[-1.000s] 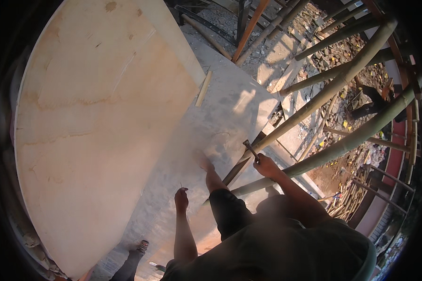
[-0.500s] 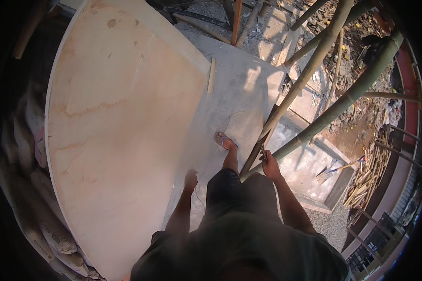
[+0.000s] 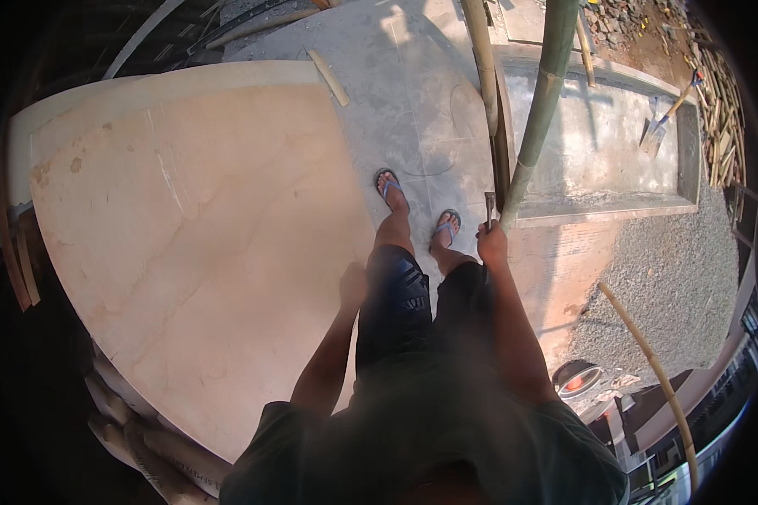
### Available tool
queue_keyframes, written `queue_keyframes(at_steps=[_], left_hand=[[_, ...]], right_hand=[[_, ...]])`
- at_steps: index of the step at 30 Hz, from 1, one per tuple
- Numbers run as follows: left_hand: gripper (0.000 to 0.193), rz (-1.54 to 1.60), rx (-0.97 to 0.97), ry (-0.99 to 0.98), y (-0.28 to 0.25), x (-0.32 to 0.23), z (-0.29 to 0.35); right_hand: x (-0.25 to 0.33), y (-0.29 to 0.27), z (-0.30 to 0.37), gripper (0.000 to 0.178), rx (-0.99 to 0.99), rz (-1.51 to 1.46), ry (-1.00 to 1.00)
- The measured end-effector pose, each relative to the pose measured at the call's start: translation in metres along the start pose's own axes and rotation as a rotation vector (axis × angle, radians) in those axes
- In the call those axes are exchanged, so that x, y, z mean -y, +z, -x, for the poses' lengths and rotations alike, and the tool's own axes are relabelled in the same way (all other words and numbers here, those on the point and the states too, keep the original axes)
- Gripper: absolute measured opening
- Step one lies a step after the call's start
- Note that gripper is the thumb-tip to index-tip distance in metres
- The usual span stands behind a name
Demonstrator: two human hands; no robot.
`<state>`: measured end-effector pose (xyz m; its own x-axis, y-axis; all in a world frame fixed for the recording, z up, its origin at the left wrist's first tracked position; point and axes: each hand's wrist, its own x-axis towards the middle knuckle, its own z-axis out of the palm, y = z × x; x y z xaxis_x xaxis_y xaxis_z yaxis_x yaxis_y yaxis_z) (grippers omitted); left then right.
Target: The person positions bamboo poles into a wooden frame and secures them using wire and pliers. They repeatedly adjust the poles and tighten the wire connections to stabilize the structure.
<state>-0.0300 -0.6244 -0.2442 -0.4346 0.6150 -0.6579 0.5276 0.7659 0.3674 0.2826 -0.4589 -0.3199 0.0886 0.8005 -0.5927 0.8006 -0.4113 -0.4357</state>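
Note:
My right hand (image 3: 492, 246) is closed around the handle of a dark metal hand tool that looks like pincers (image 3: 489, 202), its head pointing away from me. It is beside the lower part of a thick green bamboo pole (image 3: 532, 139). My left hand (image 3: 354, 284) is curled shut by my left thigh, over the edge of a large pale plywood sheet (image 3: 202, 219). A thin wire showed at that hand half a second ago; its fingers now hide most of what they hold. A thin curved wire (image 3: 453, 105) arcs over the grey floor.
A second bamboo pole (image 3: 483, 63) leans ahead. To the right are a low concrete basin (image 3: 606, 210) with a shovel (image 3: 655, 135) in it, a gravel pile (image 3: 665, 269) and a thin bamboo stick (image 3: 648, 353). A wood strip (image 3: 328, 77) lies by the plywood; filled sacks (image 3: 160, 454) lie below left.
My view has turned toward the right, and both my feet now show on the floor. My right hand still grips the tool near the bamboo; my left hand stays low by my thigh.

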Motion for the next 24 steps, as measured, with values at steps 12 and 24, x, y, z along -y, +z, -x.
queue_keyframes(at_steps=[12, 24], left_hand=[[0.038, -0.090, 0.036, -0.315, -0.010, 0.038, -0.040], [0.042, -0.071, 0.003, -0.412, -0.015, 0.074, -0.024]], right_hand=[[-0.187, 0.320, -0.218, 0.026, 0.047, -0.214, 0.711], [-0.142, 0.382, -0.297, 0.038, -0.199, -0.071, 0.671]])
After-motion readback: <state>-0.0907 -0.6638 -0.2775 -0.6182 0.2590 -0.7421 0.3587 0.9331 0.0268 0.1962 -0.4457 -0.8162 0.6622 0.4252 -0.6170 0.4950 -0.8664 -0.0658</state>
